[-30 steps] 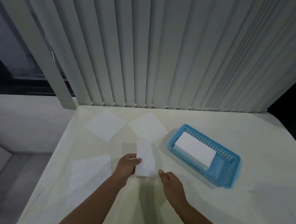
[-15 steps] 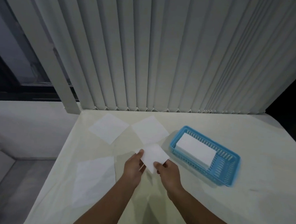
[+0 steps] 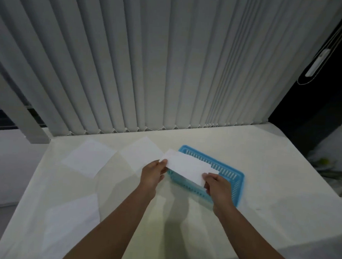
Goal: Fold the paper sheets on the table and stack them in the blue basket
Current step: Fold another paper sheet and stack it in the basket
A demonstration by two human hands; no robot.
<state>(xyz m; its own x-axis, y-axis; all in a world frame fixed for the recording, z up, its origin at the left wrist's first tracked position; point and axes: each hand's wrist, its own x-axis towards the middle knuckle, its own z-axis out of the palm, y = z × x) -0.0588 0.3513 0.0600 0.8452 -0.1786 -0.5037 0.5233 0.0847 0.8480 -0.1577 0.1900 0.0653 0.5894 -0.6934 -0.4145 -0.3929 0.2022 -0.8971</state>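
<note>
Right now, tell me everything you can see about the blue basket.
The blue basket is a shallow rectangular tray that looks like plastic, with slotted walls. It sits at an angle on the pale table, right of the flat sheets. A folded paper, held at its ends by the left hand and right hand, hides much of its inside.

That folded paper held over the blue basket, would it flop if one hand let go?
Probably a little. The folded paper spans flat between the left hand and right hand, so the fold seems to stiffen it. It looks thin and light, so it would likely droop or flutter down into the blue basket.
</note>
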